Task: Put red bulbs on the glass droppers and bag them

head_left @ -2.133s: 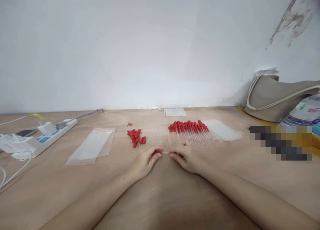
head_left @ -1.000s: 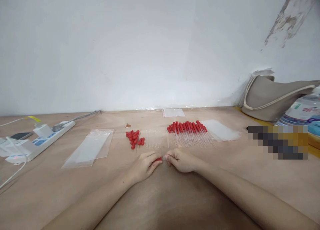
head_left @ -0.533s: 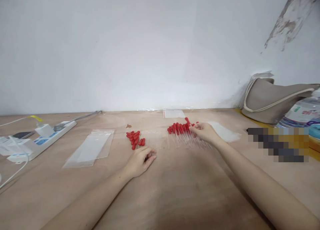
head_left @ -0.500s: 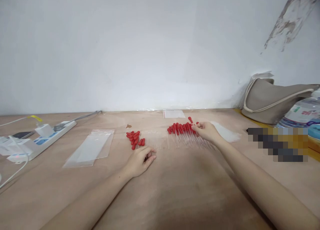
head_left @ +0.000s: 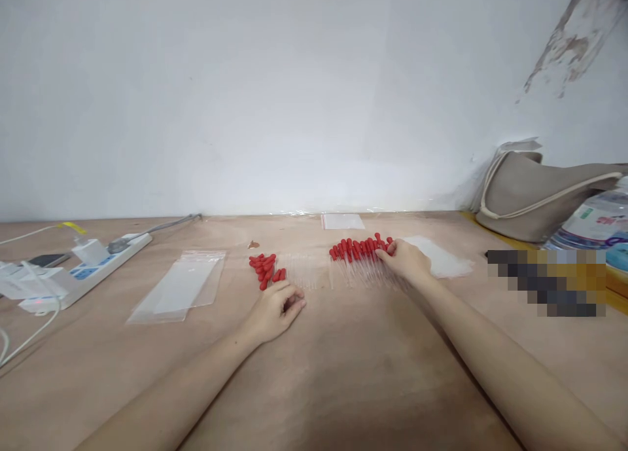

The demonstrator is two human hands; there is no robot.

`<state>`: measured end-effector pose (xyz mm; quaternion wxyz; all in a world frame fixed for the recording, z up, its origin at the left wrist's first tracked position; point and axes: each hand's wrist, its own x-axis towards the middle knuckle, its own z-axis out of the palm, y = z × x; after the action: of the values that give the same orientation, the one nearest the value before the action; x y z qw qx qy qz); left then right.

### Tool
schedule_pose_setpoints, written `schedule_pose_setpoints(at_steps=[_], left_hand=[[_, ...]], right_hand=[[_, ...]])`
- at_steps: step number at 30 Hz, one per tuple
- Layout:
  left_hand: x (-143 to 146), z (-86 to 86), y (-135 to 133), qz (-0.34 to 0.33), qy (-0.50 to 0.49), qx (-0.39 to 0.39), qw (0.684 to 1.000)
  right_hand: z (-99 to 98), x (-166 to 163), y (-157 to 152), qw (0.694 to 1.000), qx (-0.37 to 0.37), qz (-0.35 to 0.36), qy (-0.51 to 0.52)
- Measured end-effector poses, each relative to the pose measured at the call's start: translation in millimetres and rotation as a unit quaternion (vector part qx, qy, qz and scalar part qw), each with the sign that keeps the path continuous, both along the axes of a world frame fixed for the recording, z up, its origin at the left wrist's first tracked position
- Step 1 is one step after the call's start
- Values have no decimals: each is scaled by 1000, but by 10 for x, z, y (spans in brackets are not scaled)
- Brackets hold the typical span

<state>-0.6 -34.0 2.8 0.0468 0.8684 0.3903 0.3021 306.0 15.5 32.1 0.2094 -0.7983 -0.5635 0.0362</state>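
My right hand (head_left: 406,261) is at the right end of a row of glass droppers (head_left: 360,251) with red rubber bulbs. Its thumb and fingers pinch one dropper, whose red bulb (head_left: 377,237) shows just above the fingertips; its tube is hidden. Resting on the table, my left hand (head_left: 277,310) has loosely curled fingers, with the thumb apart and nothing seen in it. Just beyond it lies a small pile of loose red rubber bulbs (head_left: 262,268). Clear glass tubes (head_left: 305,273) lie side by side between the pile and the row.
Clear zip bags (head_left: 181,287) lie on the left, another bag (head_left: 343,222) near the wall, and a whitish bag (head_left: 441,256) beyond my right hand. A power strip (head_left: 103,268) with plugs and cables is far left. A grey bag (head_left: 540,199) and a large bottle (head_left: 596,218) stand right.
My right hand has lowered slightly, and the dropper bulb that stuck up from its fingers now sits closer to the row. My left hand stays nearly in place.
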Motion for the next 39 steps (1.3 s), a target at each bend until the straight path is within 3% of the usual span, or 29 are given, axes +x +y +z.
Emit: schedule_pose_setpoints(at_steps=[2, 5, 9, 16, 23, 29, 34, 39], left_hand=[[-40, 14, 64, 60, -6, 65, 996], [-148, 59, 180, 134, 12, 146, 980], [-282, 99, 281, 136, 80, 170, 973], [-294, 5, 388, 31, 133, 202, 970], [-275, -19, 379, 55, 204, 229, 950], [-243, 62, 309, 80, 228, 247, 938], [-199, 100, 285, 75, 194, 245, 947], [-62, 75, 146, 57, 5, 170, 984]], right_hand=[[23, -71, -59, 999, 24, 18, -13], [59, -308, -174, 993, 43, 107, -21], [74, -748, -259, 975, 6, 219, -50], [90, -1206, -105, 977, -51, 187, -86], [72, -1383, -67, 980, -72, 172, -73], [59, -1424, -120, 980, -67, 174, -76], [62, -1211, -339, 972, -15, 208, -111], [-125, -869, -593, 947, 138, 269, -111]])
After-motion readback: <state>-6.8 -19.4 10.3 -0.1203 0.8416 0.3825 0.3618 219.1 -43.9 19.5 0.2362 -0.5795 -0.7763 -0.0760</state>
